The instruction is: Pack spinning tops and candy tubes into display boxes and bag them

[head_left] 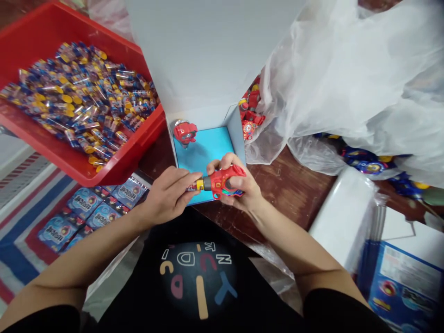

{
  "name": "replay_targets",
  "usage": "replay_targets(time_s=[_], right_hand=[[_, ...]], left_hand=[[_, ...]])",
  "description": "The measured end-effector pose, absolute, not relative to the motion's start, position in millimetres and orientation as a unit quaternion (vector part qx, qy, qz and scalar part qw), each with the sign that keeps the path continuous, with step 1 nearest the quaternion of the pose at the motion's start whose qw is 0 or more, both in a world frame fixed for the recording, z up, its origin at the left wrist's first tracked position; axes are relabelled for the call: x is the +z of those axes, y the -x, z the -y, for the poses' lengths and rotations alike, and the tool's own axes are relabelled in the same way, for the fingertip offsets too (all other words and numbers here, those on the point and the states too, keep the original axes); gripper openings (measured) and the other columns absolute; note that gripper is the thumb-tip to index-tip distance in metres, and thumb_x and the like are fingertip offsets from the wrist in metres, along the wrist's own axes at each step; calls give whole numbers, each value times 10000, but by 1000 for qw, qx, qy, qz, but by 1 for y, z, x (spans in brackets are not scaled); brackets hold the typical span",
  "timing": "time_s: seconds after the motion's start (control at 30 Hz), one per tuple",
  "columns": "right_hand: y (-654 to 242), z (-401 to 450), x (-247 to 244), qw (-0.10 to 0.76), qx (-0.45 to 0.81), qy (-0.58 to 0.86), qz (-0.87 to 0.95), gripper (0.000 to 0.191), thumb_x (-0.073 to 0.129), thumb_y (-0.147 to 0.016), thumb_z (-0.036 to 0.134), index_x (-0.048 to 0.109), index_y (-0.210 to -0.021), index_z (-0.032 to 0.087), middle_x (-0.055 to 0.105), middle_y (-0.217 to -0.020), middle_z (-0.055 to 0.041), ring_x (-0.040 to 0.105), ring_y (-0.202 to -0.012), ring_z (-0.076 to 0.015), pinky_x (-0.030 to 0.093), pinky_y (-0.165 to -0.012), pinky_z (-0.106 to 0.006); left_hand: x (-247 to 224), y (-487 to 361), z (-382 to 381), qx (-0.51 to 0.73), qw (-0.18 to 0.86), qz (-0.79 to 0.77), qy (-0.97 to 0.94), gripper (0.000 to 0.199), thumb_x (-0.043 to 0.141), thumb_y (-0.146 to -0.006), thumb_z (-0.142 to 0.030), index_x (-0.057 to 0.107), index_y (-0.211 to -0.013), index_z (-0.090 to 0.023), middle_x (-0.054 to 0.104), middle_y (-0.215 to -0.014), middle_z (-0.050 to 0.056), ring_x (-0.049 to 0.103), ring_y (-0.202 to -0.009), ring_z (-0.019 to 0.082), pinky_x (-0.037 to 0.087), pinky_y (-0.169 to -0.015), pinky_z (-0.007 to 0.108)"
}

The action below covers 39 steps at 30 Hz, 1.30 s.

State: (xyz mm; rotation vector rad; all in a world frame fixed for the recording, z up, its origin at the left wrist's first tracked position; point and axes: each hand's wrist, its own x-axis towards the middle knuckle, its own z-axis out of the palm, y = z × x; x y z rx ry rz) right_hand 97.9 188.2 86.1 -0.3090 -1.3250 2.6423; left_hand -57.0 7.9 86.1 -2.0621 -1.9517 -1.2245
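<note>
My right hand point(248, 192) is wrapped round a red plastic toy point(221, 179), its thumb pressing on the toy's side. A dark grey neck sticks out of this toy to the left. In my left hand point(166, 192) is a small printed tube point(196, 185) with a yellow end, mostly hidden by the fingers. The tube's yellow end meets the grey neck, in line with it. Both are held over the near side of a tall open box point(204, 92) with a bright blue floor. A second red toy point(186, 133) stands at the box's far left corner.
At the left, a red bin point(128, 162) holds many yellow-ended tubes. Below it lie several packaged blue boxes point(85, 200). More red toys point(251, 108) and blue toys point(367, 159) show under plastic bags point(347, 83) at the right, near flat blue printed cartons point(405, 277).
</note>
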Motion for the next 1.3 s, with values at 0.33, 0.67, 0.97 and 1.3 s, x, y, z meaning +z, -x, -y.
replay_targets(time_s=[0.33, 0.67, 0.97, 1.3], right_hand=[[-96, -210, 109, 36, 855, 171, 489, 548, 861, -806, 501, 495, -1128, 253, 690, -1076, -1, 660, -560, -98, 556, -371, -220], [-80, -222, 115, 80, 671, 188, 712, 550, 672, -922, 726, 562, -1183, 255, 639, -828, 9, 576, -542, -121, 533, -459, -273], [-24, -241, 109, 21, 194, -42, 980, 484, 718, -957, 573, 618, -1276, 223, 619, -1292, -121, 671, -1024, -266, 498, -666, -317], [-14, -214, 133, -58, 103, -35, 992, 634, 771, -942, 457, 507, -1448, 180, 550, -1496, -169, 703, -1017, -281, 528, -641, -342]], left_hand=[[106, 79, -8, -383, -236, 691, 565, 466, 558, -1089, -465, 587, -1455, -178, 759, -1140, 95, 724, -905, 199, 588, -790, 308], [50, 64, -3, -321, 218, 666, 637, 690, 775, -971, -385, 477, -1571, -222, 696, -1353, 182, 673, -1157, 315, 535, -984, 461], [73, 145, -66, -401, 70, 659, 632, 369, 582, -1081, -352, 662, -1428, -255, 662, -1466, 99, 613, -1390, 278, 482, -1216, 491], [70, 152, -60, -419, 26, 647, 636, 341, 492, -1118, -284, 726, -1351, -200, 714, -1402, 95, 659, -1353, 211, 553, -1183, 412]])
